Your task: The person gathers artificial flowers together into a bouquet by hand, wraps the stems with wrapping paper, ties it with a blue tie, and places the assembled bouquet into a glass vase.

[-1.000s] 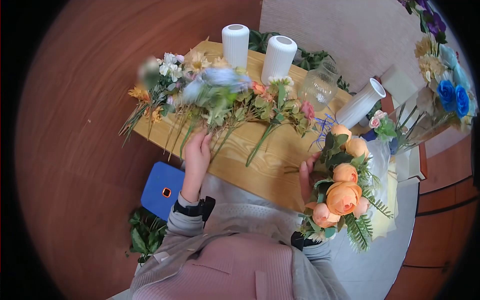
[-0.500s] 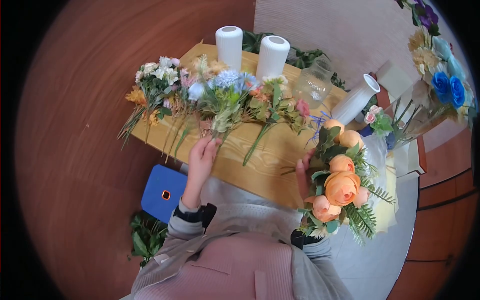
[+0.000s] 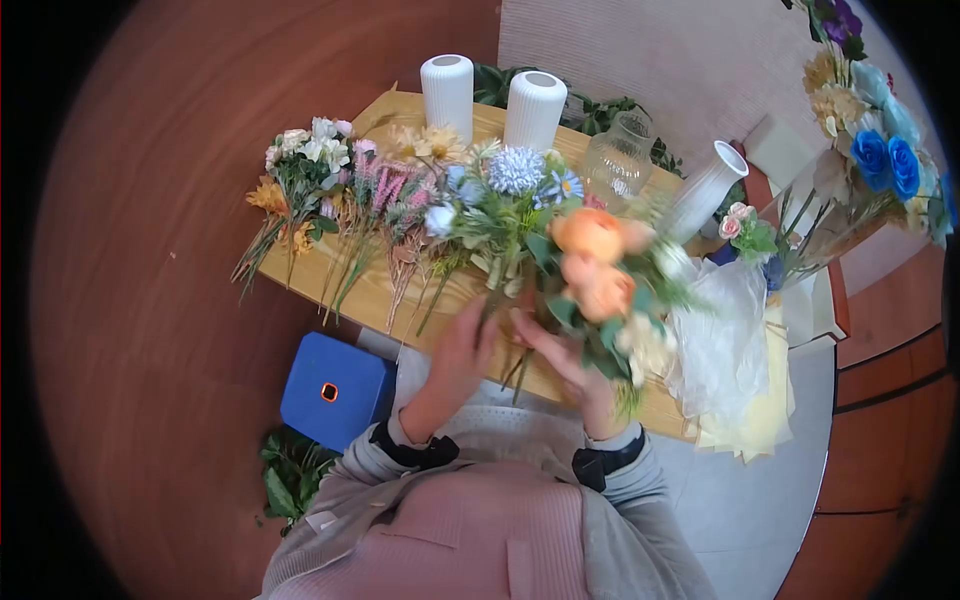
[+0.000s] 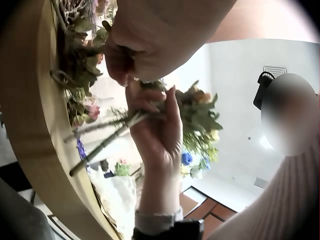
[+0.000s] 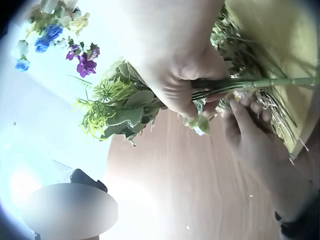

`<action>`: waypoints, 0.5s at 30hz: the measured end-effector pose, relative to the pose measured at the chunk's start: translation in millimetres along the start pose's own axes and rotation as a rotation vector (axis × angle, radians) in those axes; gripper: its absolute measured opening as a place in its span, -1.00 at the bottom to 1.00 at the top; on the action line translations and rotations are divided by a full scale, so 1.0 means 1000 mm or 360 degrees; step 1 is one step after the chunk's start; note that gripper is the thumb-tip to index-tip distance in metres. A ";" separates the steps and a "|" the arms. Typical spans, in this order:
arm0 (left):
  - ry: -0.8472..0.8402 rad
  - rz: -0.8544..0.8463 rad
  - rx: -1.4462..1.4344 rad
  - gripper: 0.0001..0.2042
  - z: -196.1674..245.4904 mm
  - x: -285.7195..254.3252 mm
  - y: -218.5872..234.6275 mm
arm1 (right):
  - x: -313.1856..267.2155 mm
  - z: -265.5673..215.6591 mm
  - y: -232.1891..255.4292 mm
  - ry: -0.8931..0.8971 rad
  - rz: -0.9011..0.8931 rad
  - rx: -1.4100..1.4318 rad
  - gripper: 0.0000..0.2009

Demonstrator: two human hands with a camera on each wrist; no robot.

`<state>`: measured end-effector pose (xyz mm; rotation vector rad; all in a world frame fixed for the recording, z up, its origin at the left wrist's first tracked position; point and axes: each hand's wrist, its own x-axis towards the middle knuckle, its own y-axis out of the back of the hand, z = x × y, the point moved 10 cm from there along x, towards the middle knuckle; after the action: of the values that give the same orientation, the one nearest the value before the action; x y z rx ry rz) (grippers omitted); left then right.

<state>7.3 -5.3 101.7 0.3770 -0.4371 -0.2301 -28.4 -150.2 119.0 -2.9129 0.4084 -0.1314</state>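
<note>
- Orange bouquet (image 3: 602, 290) moved left, blue bunch (image 3: 517, 171) right.
- Right hand (image 3: 562, 358) clamped on the bouquet's stems.
- Left hand (image 3: 462, 358) pinches blue bunch's stems, near right hand.

Softly lit; motion-blurred at blooms (image 3: 597, 262) beside the fingers (image 3: 548, 345); glaring past fingers in wrist views; bowed toward dark edges.

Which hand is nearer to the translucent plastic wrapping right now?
Right. The right hand, holding the orange flowers, is just left of the translucent plastic wrapping; the left hand is farther left, on the right hand's far side.
</note>
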 end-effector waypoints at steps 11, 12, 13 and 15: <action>0.0602 -0.0238 -0.0787 -0.64 -0.106 0.057 0.032 | 0.014 0.046 0.008 -0.0219 -0.0053 0.0275 -0.87; 0.0622 -0.0023 -0.0958 -0.62 -0.119 0.072 0.044 | 0.014 0.046 0.009 -0.0263 -0.0039 0.0256 -0.87; 0.0624 -0.0021 -0.0960 -0.62 -0.108 0.087 0.047 | 0.012 0.048 0.010 -0.0309 -0.0027 0.0236 -0.86; 0.1084 -0.0245 -0.1630 -0.75 -0.082 0.098 0.020 | 0.011 0.053 0.011 -0.0307 -0.0067 0.0158 -0.88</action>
<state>133.6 9.0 77.3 -0.5221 0.4030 -0.4205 -14.4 -154.1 65.4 -2.8038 0.3001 0.1189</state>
